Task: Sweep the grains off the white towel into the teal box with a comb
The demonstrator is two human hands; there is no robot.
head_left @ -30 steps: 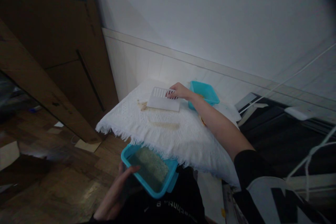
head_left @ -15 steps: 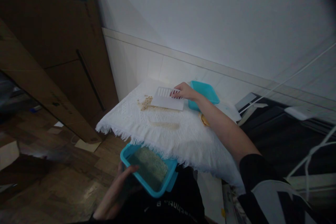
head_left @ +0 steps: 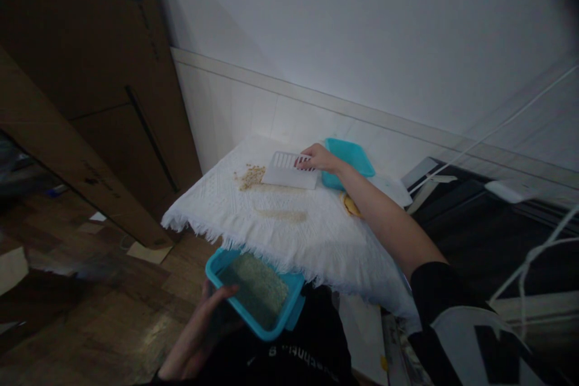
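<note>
My left hand [head_left: 210, 316] grips the rim of a blue plastic tub [head_left: 266, 329], its thumb over the edge. Pale greenish grainy material [head_left: 259, 280] covers much of the tub's bottom. The tub sits just below the fringed edge of the white tablecloth [head_left: 226, 211]. On the tabletop my right hand [head_left: 316, 158] is closed on a flat white plastic scraper [head_left: 289, 177] with a row of slots. The scraper's straight edge rests on the cloth beside a scatter of tan crumbs [head_left: 251, 177]. A streak of fine crumbs [head_left: 283, 215] lies nearer the front edge.
Behind my right wrist stands a second turquoise tub [head_left: 350, 157]. A round yellow-orange item [head_left: 350, 205] is partly hidden by my forearm. The wall [head_left: 316, 93] borders the table's back. Large cardboard boxes [head_left: 113, 114] stand left; dark equipment and white cables [head_left: 525, 259] are on the right.
The view has shifted slightly. Near the scraper's left end the crumbs are bunched a little differently, and the scraper's lower edge looks slightly more tilted. Both hands keep their holds.
</note>
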